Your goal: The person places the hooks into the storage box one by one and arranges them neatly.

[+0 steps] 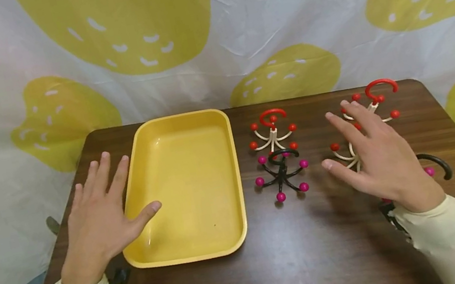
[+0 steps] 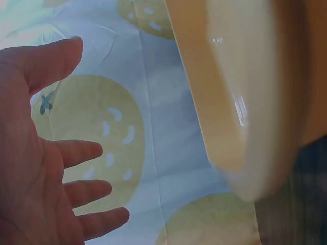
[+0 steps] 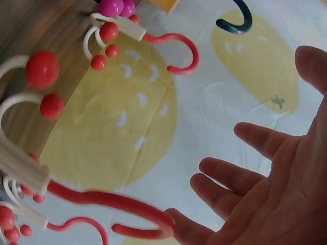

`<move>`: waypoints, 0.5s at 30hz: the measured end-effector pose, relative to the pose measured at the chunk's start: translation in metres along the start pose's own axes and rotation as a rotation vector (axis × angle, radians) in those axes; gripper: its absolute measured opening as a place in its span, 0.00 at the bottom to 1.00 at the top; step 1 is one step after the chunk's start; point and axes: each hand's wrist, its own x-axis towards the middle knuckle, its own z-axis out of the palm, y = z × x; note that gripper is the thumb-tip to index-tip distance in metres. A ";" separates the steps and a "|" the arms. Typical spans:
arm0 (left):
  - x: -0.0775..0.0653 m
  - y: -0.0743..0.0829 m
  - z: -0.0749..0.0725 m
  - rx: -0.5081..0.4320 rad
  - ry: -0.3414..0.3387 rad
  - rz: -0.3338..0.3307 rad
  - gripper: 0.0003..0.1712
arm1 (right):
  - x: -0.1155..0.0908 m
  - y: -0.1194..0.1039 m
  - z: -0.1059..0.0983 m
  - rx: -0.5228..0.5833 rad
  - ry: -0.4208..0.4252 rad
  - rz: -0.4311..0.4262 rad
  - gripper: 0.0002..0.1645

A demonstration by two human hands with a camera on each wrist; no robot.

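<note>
My left hand (image 1: pixel 101 220) is spread flat with nothing in it, its thumb overlapping the left rim of a yellow tray (image 1: pixel 239 180). My right hand (image 1: pixel 379 161) also has its fingers spread and holds nothing, over a group of claw-shaped hanger hooks on the right. Among these, a cream hook with red ball tips (image 1: pixel 373 108) shows beyond the fingers. Another cream hook (image 1: pixel 351 158) and a black hook (image 1: pixel 442 165) are partly hidden by the hand. In the right wrist view, a red hook end (image 3: pixel 117 201) overlaps a fingertip.
Between tray and right hand stand a cream-and-red hook (image 1: pixel 273 138) and, nearer, a black hook with magenta balls (image 1: pixel 282 175). All are on a dark wooden table (image 1: pixel 278 275), with a lemon-patterned curtain (image 1: pixel 181 89) hanging behind it.
</note>
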 end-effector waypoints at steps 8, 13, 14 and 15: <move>-0.001 -0.003 0.005 -0.030 0.070 0.014 0.60 | 0.003 -0.011 0.011 0.058 0.006 0.014 0.53; -0.004 -0.008 0.009 -0.068 0.058 -0.013 0.55 | 0.005 -0.017 0.017 0.138 -0.025 0.015 0.50; -0.004 -0.009 0.010 -0.075 0.061 -0.017 0.54 | 0.005 -0.018 0.018 0.160 -0.018 0.010 0.50; -0.004 -0.010 0.011 -0.086 0.058 -0.020 0.53 | 0.006 -0.019 0.020 0.182 -0.007 0.002 0.49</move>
